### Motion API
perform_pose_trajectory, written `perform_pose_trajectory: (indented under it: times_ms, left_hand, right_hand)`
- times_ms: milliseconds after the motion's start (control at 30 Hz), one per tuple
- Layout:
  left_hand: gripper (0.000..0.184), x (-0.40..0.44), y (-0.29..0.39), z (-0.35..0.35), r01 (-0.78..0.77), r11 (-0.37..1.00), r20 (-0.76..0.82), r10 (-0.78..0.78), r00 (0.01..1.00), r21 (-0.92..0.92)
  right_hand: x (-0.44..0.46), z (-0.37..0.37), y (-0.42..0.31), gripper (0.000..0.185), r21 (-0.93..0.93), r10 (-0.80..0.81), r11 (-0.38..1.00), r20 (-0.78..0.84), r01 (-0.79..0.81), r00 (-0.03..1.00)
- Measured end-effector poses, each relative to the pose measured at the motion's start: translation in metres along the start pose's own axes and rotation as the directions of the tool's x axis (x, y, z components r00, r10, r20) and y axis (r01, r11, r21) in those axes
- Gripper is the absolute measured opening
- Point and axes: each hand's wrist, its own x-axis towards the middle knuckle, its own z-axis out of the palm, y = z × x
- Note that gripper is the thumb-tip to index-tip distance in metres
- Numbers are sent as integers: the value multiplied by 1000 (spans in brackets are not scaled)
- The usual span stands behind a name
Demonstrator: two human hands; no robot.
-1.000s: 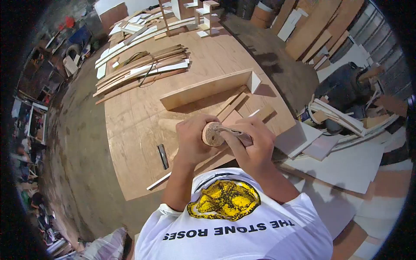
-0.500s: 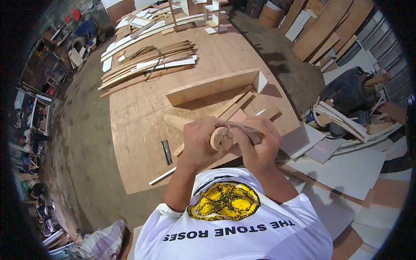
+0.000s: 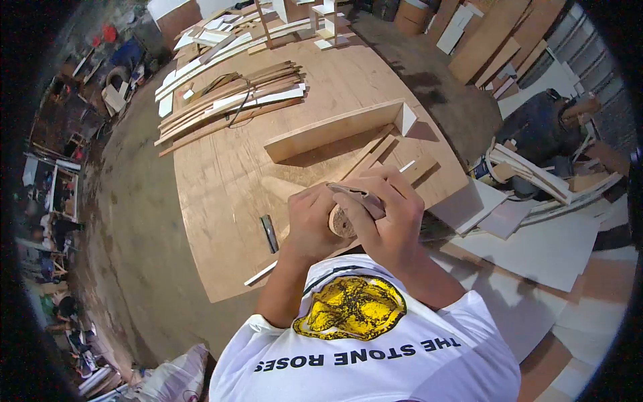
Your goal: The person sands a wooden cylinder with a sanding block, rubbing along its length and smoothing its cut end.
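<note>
My left hand (image 3: 309,221) is wrapped round a round, tapered wooden leg (image 3: 282,188). The leg's blunt end points toward me, and its thinner part runs away over the table. In my right hand (image 3: 396,218) is a folded piece of sandpaper (image 3: 367,199), pinched between thumb and fingers. The sandpaper lies over the edge of the leg's near end, and my right thumb reaches across that end face. A dark flat tool (image 3: 269,234), its exact kind unclear, lies on the table left of my left hand.
The plywood worktable (image 3: 221,234) holds a long board assembly (image 3: 341,130), stacked wooden strips (image 3: 234,100) and a small shelf-like piece (image 3: 327,27) at the far end. White panels (image 3: 529,248) lean and lie at the right. A plastic sack (image 3: 174,375) sits lower left.
My right hand has moved left with the sandpaper, over the leg's end and closer to my left hand. The view has shifted slightly.
</note>
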Motion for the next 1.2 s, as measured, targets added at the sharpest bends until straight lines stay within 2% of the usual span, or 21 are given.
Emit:
perform_pose_trajectory:
  times_ms: [167, 233, 333, 433, 533, 633, 733, 833, 933, 1033, 1100, 1200]
  left_hand:
    - [53, 2, -1, -14, 37, 999, 52, -37, 998, 12]
    - [54, -3, 2, -18, 65, 996, 61, -69, 996, 57]
    - [52, -17, -19, -16, 28, 988, 15, -26, 1000, -152]
    - [50, -19, -18, -22, 34, 981, 14, -32, 999, -191]
    - [50, -9, -4, -37, 23, 996, 88, -15, 996, -90]
    - [49, -5, 2, -38, -12, 996, 62, 17, 998, -88]
    - [46, -10, -1, -34, -105, 991, 91, 113, 989, -82]
    - [43, -13, -4, -39, 36, 977, 108, -14, 994, -211]
    - [41, -3, -2, -54, 92, 980, 115, -72, 991, -176]
    - [42, 1, 5, -52, 56, 989, 81, -46, 996, -136]
    - [43, -5, -1, -46, 66, 984, 118, -47, 992, -163]
    - [45, -7, -7, -43, 109, 970, 140, -79, 987, -218]
  right_hand:
    - [-17, -14, -12, 15, -23, 60, 998, 96, -58, 994]
    - [-10, -6, -14, 16, -20, 1, 1000, 74, 0, 997]
    - [3, 4, -27, 17, -37, -41, 998, 68, 43, 997]
    - [1, 8, -34, 19, -31, -25, 999, 97, 28, 995]
    - [-11, -1, -29, 21, -42, 15, 999, 142, -9, 990]
    - [-15, 0, -32, 22, -38, 7, 999, 166, 0, 986]
    - [-1, 8, -42, 25, -25, -22, 999, 146, 26, 989]
    - [-2, 11, -43, 28, -42, -48, 998, 155, 56, 987]
    - [-14, 2, -38, 28, -59, -22, 998, 171, 33, 985]
    - [-17, 3, -40, 27, -67, -17, 997, 188, 30, 982]
    - [-6, 8, -44, 29, -47, -52, 997, 197, 62, 979]
    - [1, 17, -50, 29, -121, -90, 986, 164, 111, 982]
